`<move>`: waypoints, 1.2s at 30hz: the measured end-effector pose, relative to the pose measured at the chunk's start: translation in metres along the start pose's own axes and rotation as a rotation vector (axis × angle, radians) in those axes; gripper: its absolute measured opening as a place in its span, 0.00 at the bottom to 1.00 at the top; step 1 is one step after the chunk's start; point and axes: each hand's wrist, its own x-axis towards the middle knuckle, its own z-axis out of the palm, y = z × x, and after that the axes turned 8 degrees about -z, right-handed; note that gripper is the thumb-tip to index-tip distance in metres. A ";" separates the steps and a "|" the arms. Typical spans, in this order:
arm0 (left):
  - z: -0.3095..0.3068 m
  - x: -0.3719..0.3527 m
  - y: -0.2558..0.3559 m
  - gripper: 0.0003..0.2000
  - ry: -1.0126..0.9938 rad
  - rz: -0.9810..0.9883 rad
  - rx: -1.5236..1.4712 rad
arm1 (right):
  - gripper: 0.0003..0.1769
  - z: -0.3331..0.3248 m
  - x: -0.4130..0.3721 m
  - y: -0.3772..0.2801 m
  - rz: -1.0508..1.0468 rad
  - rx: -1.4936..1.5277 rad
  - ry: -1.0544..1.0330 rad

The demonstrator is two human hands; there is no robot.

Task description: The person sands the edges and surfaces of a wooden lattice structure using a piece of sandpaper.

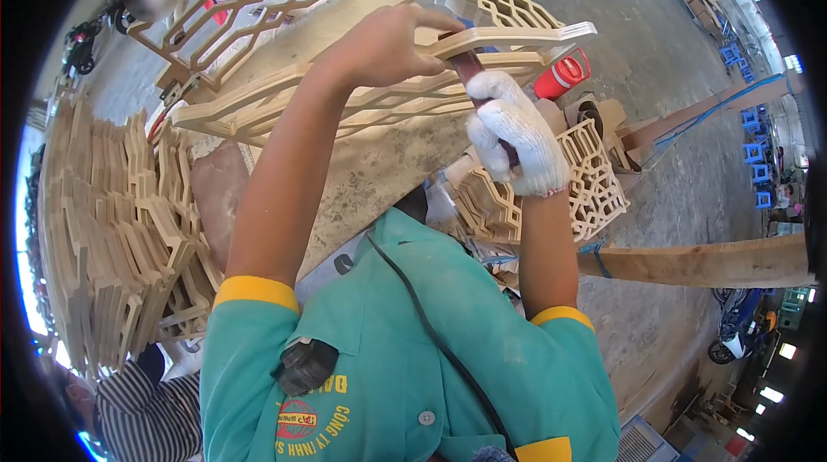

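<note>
In the head view, a pale wooden lattice panel with wavy slats stands on edge across the worktable. My bare left hand grips its upper part, thumb and forefinger on either side of the wood. My right hand, in a white knitted glove, is closed around a reddish-brown strip that looks like sandpaper. The strip's upper end lies against the panel, close to my left fingertips. Part of the strip is hidden inside the gloved fingers.
Stacked wooden pieces rise at the left. Another lattice panel stands at the far side, near a person's hand. Lattice parts, a red jug and a wooden plank are at the right. A person in stripes is lower left.
</note>
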 end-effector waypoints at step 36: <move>0.015 0.020 0.019 0.11 0.133 -0.367 0.162 | 0.20 0.012 0.048 -0.021 0.097 -1.645 0.083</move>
